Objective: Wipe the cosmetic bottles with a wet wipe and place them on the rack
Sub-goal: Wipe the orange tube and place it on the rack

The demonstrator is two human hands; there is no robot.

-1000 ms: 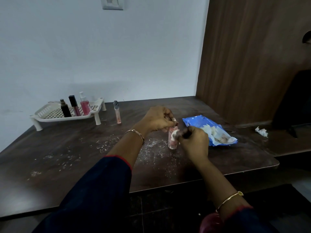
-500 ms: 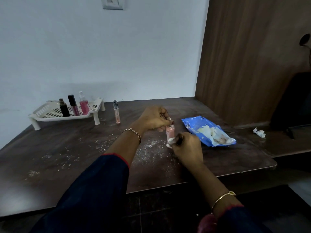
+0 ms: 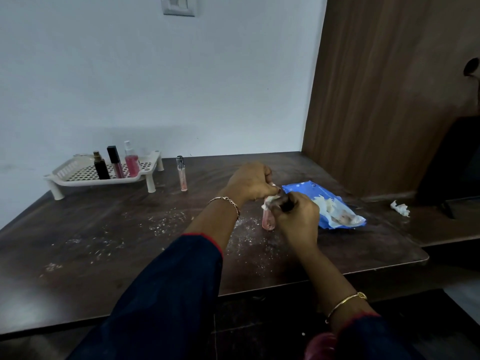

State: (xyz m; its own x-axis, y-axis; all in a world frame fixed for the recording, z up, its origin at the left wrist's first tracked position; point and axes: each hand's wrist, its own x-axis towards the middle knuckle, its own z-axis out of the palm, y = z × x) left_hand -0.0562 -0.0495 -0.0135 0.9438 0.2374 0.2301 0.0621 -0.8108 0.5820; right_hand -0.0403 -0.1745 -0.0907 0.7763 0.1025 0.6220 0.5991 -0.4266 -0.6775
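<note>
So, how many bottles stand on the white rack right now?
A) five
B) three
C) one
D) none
B: a dark bottle, a black-capped tube and a pink spray bottle stand on the rack; the clear tube stands on the table beside it.

Upper half of pink bottle (image 3: 268, 222), right of centre on the desk (image 3: 104, 242): covered by wet wipe (image 3: 269, 201), left hand (image 3: 250, 181) and right hand (image 3: 298, 216); cap not visible. Left fingers: curled out of sight, contact with bottle hidden. Right fingertips: blurred to a dark smear. Near-left edge of blue wipes pack (image 3: 306, 189): masked by right hand. Labels on three bottles (image 3: 114, 162) in rack (image 3: 78, 181), far-left corner: too small to read. Desk's left edge: cropped at view's left. Wall switch plate (image 3: 178, 6): cut by top edge.
</note>
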